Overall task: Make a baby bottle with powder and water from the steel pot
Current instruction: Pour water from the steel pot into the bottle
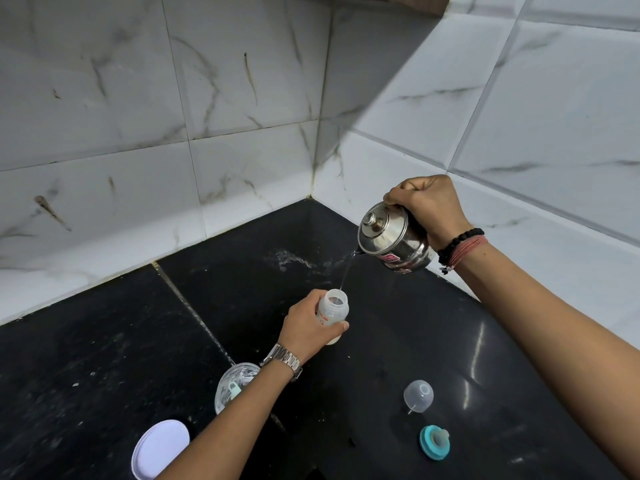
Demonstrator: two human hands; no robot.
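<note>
My right hand (427, 206) grips the lidded steel pot (394, 237) and holds it tipped to the left above the counter. A thin stream of water (347, 270) runs from its spout into the open mouth of the clear baby bottle (334, 311). My left hand (306, 329) is wrapped around that bottle, which stands on the black counter (398, 341) with pale powder at its bottom. The open powder jar (232, 384), a teal scoop inside it, sits by my left forearm.
The jar's white lid (160, 448) lies at the front left. A clear bottle cap (418, 393) and the teal nipple ring (434, 442) lie at the front right. White marble-tiled walls (242, 150) close the corner behind. Water spots (294, 259) mark the counter.
</note>
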